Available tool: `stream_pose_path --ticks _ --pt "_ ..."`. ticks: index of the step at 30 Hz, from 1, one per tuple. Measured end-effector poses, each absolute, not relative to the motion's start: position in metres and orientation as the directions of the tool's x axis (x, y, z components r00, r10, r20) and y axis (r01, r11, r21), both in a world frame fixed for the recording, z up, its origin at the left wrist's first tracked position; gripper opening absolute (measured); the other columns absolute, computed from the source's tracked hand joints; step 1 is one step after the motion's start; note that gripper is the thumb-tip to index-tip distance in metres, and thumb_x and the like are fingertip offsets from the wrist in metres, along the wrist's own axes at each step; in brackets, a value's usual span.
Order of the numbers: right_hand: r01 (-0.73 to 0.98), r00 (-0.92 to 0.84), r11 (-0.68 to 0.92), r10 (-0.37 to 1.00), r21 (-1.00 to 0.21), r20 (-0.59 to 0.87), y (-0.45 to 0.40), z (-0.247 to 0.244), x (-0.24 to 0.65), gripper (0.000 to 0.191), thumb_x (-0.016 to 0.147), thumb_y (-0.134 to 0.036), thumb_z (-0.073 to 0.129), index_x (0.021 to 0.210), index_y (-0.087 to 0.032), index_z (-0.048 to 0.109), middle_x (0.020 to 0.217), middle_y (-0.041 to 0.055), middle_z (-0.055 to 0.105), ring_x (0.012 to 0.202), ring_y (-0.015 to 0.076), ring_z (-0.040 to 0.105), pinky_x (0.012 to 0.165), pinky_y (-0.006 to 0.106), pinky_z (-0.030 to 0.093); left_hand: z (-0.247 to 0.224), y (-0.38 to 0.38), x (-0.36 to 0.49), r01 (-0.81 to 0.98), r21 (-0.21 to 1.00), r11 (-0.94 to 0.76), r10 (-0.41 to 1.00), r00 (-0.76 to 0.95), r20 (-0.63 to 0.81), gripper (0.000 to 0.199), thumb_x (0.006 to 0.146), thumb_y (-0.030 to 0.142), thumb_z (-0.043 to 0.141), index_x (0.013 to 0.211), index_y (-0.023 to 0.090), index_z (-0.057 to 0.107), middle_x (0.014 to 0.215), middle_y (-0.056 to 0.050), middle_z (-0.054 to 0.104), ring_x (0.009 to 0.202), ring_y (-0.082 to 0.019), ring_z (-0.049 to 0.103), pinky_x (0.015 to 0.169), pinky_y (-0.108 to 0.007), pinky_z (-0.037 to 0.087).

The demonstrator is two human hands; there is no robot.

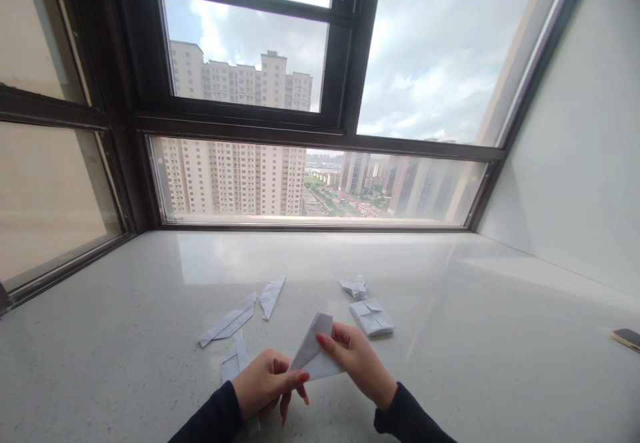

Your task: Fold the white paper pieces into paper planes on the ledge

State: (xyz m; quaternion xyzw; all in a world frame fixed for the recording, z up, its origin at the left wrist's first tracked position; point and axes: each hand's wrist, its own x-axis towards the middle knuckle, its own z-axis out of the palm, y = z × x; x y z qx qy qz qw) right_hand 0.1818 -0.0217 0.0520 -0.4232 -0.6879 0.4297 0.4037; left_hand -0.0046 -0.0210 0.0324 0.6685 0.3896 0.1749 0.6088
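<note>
Folded paper (319, 362), finger-pinched by left hand (267, 379) at eight o'clock and right hand (359, 359) at three, could be skewed by uneven pressure.

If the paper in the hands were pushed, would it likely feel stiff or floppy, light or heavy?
The paper is probably light, being thin and held in the fingers. Its folds likely stiffen it, since it keeps straight edges without drooping between the left hand and right hand. Pushed hard, a thin edge might crease.
</note>
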Motion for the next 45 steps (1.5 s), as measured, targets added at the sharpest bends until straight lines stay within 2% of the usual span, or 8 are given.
stream_pose_path --ticks 5,8,11,16,24,28,33,45 --pt "0.499 -0.184 0.273 0.961 -0.822 0.208 -0.031 0.043 0.215 0.038 0.078 -0.049 0.041 0.067 -0.014 0.052 0.06 0.0014 0.055 0.055 0.014 0.048 0.048 0.022 0.035 0.028 -0.02 -0.006 0.315 0.949 0.021 0.78 0.588 -0.212 0.057 0.06 0.064 0.048 0.064 0.009 0.064 0.038 0.004 0.049 0.028 -0.005 0.034 0.03 -0.017 0.021" --pt "0.75 -0.085 0.235 0.961 -0.618 0.263 -0.041 0.036 0.244 0.037 0.078 -0.049 0.039 0.059 -0.018 0.048 0.054 0.0014 0.055 0.05 0.0153 0.048 0.046 0.024 0.033 0.024 -0.019 -0.006 0.309 0.951 0.023 0.808 0.555 -0.199 0.055 0.061 0.063 0.049 0.063 0.009 0.062 0.037 0.005 0.046 0.028 -0.004 0.032 0.031 -0.018 0.021" --pt "0.89 -0.024 0.164 0.949 -0.425 0.316 -0.049 0.026 0.278 0.037 0.081 -0.046 0.033 0.056 -0.021 0.043 0.054 0.0038 0.058 0.049 0.0177 0.052 0.047 0.026 0.034 0.022 -0.018 -0.006 0.298 0.954 0.009 0.806 0.563 -0.184 0.051 0.062 0.059 0.05 0.063 0.009 0.061 0.037 0.006 0.046 0.028 -0.004 0.032 0.031 -0.018 0.021" --pt "0.973 0.012 0.069 0.937 -0.219 0.35 -0.047 0.012 0.322 0.034 0.082 -0.041 0.031 0.057 -0.022 0.044 0.055 0.0056 0.06 0.053 0.0203 0.057 0.05 0.027 0.036 0.022 -0.018 -0.005 0.278 0.96 0.014 0.802 0.571 -0.177 0.049 0.064 0.058 0.05 0.062 0.01 0.059 0.036 0.006 0.045 0.028 -0.004 0.032 0.031 -0.017 0.021" --pt "0.994 -0.094 0.107 0.893 -0.003 0.441 -0.037 0.005 0.325 0.035 0.084 -0.041 0.032 0.062 -0.02 0.05 0.059 0.0051 0.059 0.057 0.0186 0.055 0.055 0.027 0.036 0.028 -0.022 -0.001 0.252 0.968 0.013 0.813 0.561 -0.157 0.049 0.063 0.059 0.05 0.058 0.011 0.058 0.033 0.006 0.043 0.03 -0.006 0.039 0.033 -0.018 0.026" --pt "0.992 -0.116 0.069 0.84 0.108 0.53 -0.04 0.008 0.325 0.032 0.084 -0.043 0.033 0.08 -0.018 0.053 0.074 0.0071 0.06 0.07 0.0219 0.054 0.065 0.033 0.034 0.027 -0.021 -0.001 0.252 0.968 0.01 0.81 0.566 -0.155 0.047 0.064 0.058 0.051 0.059 0.011 0.059 0.034 0.006 0.044 0.03 -0.007 0.039 0.034 -0.018 0.028" --pt "0.991 -0.11 0.036 0.776 0.13 0.622 -0.042 0.014 0.323 0.031 0.083 -0.043 0.035 0.097 -0.018 0.048 0.084 0.0082 0.059 0.078 0.0231 0.053 0.075 0.037 0.03 0.026 -0.019 -0.004 0.285 0.958 0.0 0.8 0.574 -0.171 0.049 0.064 0.058 0.05 0.062 0.01 0.061 0.036 0.006 0.045 0.03 -0.006 0.038 0.034 -0.018 0.025" --pt "0.993 -0.118 0.087 0.737 0.08 0.666 -0.043 0.053 0.305 0.033 0.082 -0.044 0.035 0.095 -0.02 0.053 0.084 0.0072 0.06 0.081 0.0236 0.053 0.081 0.041 0.024 0.03 -0.021 -0.002 0.293 0.956 -0.004 0.8 0.575 -0.173 0.05 0.064 0.06 0.048 0.061 0.011 0.059 0.036 0.006 0.045 0.032 -0.007 0.041 0.035 -0.018 0.028"
